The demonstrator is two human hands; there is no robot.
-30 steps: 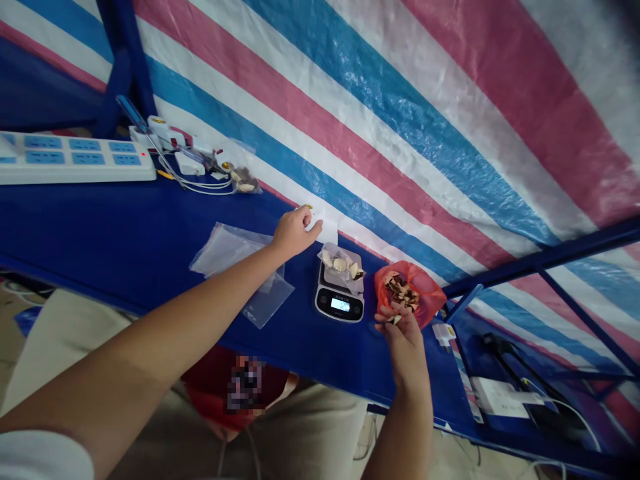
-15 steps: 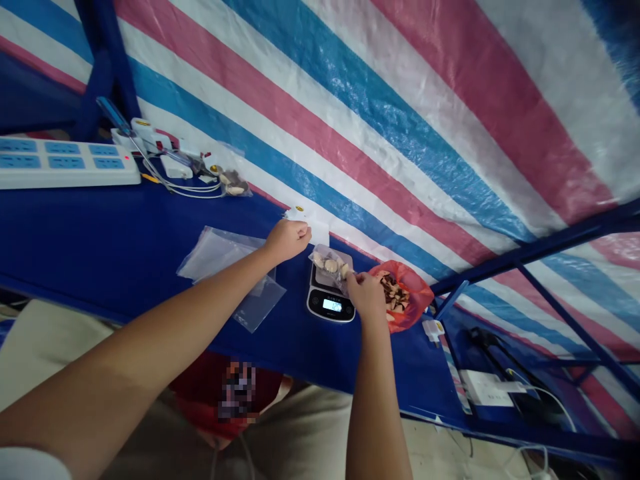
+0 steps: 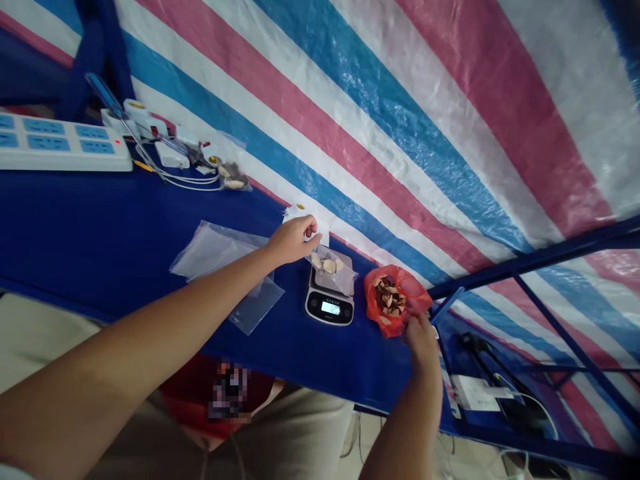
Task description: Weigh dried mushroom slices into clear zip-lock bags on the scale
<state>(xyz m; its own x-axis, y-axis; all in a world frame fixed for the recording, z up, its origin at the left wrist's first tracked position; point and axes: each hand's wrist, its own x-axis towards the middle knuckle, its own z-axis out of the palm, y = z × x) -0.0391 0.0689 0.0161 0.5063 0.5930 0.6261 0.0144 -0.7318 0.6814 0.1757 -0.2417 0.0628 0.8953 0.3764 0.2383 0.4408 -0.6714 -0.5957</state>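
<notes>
A kitchen scale [image 3: 330, 303] with a lit display stands on the blue table; its digits are too blurred to read surely. On its plate lies a clear plastic bag [image 3: 345, 279] holding several pale dried slices [image 3: 330, 266]. My left hand [image 3: 295, 239] hovers at the bag's left end, fingers loosely curled, thumb apart, holding nothing visible. To the right, an open red plastic bag [image 3: 376, 283] contains many brown and pale dried pieces [image 3: 391, 299]. My right hand [image 3: 421, 337] is at its near right edge, fingers closed on the red plastic; the fingertips are partly hidden.
Flat clear bags [image 3: 255, 307] lie left of the scale. Farther left are a power strip [image 3: 65, 143], a screwdriver [image 3: 107, 97], white cables and another small filled bag [image 3: 233, 176]. Striped sheeting [image 3: 320, 133] rises behind; a blue metal frame [image 3: 500, 267] stands at the right.
My right hand has left the clear bag on the scale and moved right to the red bag's near edge. My left hand's fingers have loosened, close to the scale.
</notes>
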